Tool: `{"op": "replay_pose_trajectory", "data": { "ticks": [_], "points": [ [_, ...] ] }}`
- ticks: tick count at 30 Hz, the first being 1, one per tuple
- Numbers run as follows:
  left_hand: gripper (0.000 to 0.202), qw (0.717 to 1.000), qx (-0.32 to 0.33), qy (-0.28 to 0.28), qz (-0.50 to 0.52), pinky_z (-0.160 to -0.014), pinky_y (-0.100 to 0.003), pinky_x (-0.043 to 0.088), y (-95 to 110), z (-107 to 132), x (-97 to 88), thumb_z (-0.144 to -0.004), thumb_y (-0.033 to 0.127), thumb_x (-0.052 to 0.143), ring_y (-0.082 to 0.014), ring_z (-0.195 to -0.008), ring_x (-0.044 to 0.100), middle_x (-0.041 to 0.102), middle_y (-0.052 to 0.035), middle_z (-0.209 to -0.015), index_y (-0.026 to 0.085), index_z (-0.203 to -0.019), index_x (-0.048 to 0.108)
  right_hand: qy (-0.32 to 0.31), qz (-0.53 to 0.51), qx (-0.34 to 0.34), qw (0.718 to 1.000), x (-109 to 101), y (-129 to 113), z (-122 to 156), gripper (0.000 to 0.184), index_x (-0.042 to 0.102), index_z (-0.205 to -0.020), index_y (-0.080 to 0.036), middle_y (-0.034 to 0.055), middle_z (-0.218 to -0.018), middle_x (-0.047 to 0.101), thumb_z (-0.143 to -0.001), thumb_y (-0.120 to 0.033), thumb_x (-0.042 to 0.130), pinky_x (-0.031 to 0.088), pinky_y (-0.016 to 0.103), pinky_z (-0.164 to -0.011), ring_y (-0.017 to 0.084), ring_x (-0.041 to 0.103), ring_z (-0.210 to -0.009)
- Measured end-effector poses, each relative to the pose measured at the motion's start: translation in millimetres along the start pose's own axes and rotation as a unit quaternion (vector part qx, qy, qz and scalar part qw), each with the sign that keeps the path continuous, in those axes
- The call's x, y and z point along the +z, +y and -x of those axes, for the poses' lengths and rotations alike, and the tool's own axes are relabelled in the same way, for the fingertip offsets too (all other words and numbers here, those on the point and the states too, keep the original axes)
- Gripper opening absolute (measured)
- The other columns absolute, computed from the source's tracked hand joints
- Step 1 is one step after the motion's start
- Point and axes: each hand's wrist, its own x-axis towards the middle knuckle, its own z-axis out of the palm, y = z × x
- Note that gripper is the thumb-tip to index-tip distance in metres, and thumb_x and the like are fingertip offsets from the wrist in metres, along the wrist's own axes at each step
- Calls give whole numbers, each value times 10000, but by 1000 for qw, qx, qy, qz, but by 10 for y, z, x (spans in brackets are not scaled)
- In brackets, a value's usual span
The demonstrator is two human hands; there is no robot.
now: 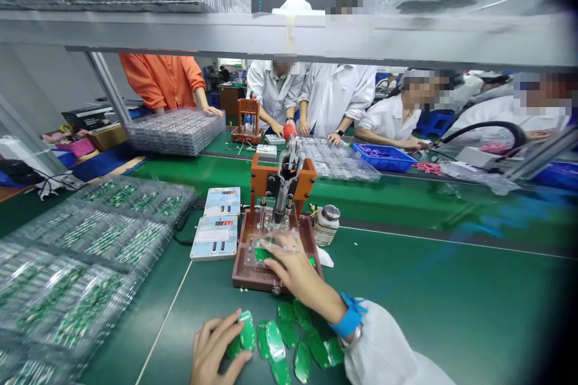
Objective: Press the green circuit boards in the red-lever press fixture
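Observation:
At the bottom, my left hand [217,346] holds a green circuit board [247,331] between thumb and fingers, its white-marked end up. My right hand [293,264], with a blue wrist strap [351,316], reaches into the clamp fixture [241,274]. Its thumb and forefinger close around a green board [263,251] on the fixture's clear plate; the other fingers partly hide the plate. Above stands the toggle lever [284,183] with a red knob, on an orange-brown frame. Several loose green boards [275,341] lie in a pile between my hands.
Two meters with red digits [214,237] stand left of the fixture, a labelled jar [327,224] right of it. Clear trays of green boards [102,240] cover the left side. A shelf [180,33] crosses overhead. Co-workers work across the bench near a blue basket [383,157].

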Motion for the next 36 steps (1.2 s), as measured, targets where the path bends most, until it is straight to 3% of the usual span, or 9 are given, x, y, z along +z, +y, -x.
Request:
{"op": "replay_pose_trajectory", "data": {
  "ticks": [4, 9, 14, 19, 25, 28, 30, 33, 36],
  "points": [
    [292, 998, 60, -6, 12, -686, -286, 578, -106, -96, -77, -810, 460, 690, -213, -839, 690, 734, -25, -1072, 278, -1038, 701, -32, 55, -10, 998, 41, -147, -119, 283, 606, -1196, -233, 90, -1191, 560, -917, -198, 576, 385, 502, -1031, 269, 490, -1162],
    [280, 999, 32, 18, 3, -732, -348, 564, -26, -356, -220, -840, 470, 646, -237, -912, 673, 721, -22, -1103, 287, -1049, 686, -56, 101, -17, 993, 10, -225, -174, 183, 644, -1067, -157, 127, -1121, 561, -895, -185, 590, 451, 491, -937, 310, 509, -1083],
    [257, 997, 52, 51, 23, -737, -346, 526, 178, -680, -250, -853, 469, 630, -225, -900, 647, 725, -16, -1074, 274, -1014, 679, -68, 115, -41, 990, -21, -204, -181, 247, 592, -1143, -192, 103, -1135, 537, -897, -177, 578, 474, 435, -920, 279, 503, -1073],
    [207, 994, 79, 62, 35, -764, -347, 497, 273, -849, -243, -868, 414, 631, -220, -917, 628, 718, -19, -1080, 263, -1006, 665, -57, 131, -44, 989, 17, -274, -75, 339, 521, -1243, -132, 182, -1242, 469, -912, -89, 463, 440, 513, -967, 335, 431, -1181],
    [195, 994, 70, 84, 25, -782, -360, 482, 174, -771, -354, -868, 396, 625, -229, -910, 618, 706, -32, -1098, 258, -1002, 656, -83, 33, -68, 994, -561, -526, 486, 361, 481, -1275, -203, 124, -1229, 488, -923, -129, 462, 475, 387, -974, 259, 431, -1206],
    [193, 996, 40, 72, 18, -799, -371, 482, 85, -713, -379, -866, 401, 619, -246, -959, 609, 698, -37, -1116, 257, -990, 655, 29, 75, -13, 997, -1029, -102, 611, 365, 503, -1279, -218, 116, -1209, 525, -917, -194, 457, 472, 379, -961, 243, 479, -1151],
    [185, 997, 30, 62, 22, -816, -378, 483, 56, -727, -349, -866, 392, 619, -252, -987, 603, 704, -38, -1107, 257, -987, 658, 114, 173, 163, 965, -1317, 423, 569, 337, 572, -1202, -209, 106, -1102, 597, -869, -247, 538, 450, 427, -961, 265, 525, -1073],
    [179, 997, 47, 38, 40, -858, -404, 467, 67, -846, -234, -885, 369, 597, -257, -1010, 594, 701, -44, -1126, 260, -1005, 673, 163, 209, 284, 922, -1647, 1251, 398, 348, 600, -1140, -87, 198, -992, 624, -840, -257, 549, 430, 565, -874, 364, 544, -996],
    [219, 996, 72, -2, 53, -892, -438, 444, 93, -1025, -77, -921, 358, 547, -262, -1041, 567, 676, -60, -1185, 256, -1060, 681, 196, 210, 340, 896, -1841, 1781, 212, 324, 629, -1045, -42, 239, -914, 619, -811, -258, 569, 403, 633, -807, 436, 539, -985]
  ]
}}
